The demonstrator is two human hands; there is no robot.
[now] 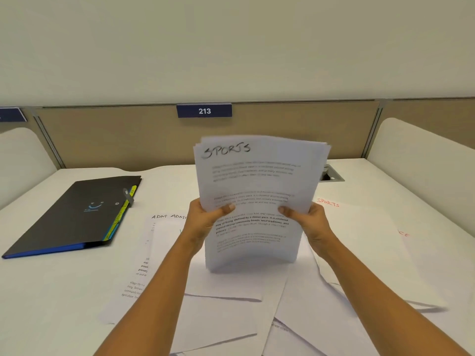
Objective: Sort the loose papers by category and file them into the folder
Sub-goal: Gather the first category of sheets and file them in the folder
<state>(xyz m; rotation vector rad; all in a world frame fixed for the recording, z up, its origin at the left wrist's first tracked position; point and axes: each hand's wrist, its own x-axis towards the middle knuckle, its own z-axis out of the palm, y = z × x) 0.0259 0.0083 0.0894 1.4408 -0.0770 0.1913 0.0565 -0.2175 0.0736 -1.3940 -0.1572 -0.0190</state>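
Note:
I hold a stack of white printed sheets (pixel 254 181) upright above the desk; its top page is headed "SPORTS" in black marker. My left hand (pixel 205 219) grips the stack's left edge, thumb on the front. My right hand (pixel 308 222) grips its right edge the same way. A black folder (pixel 77 214) with a blue spine and yellow and blue tabs lies shut at the left. Loose papers (pixel 231 304) lie spread below my arms, some headed "ADMIN" (pixel 169 217). At the right lies a sheet with "SPORTS" in red (pixel 359 227).
The white desk (pixel 51 291) is closed in by a beige partition (pixel 128 134) bearing a blue "213" sign (pixel 204 111). White side dividers (pixel 424 155) stand at both sides. A grey cable port (pixel 331 173) sits at the desk's back, behind the stack.

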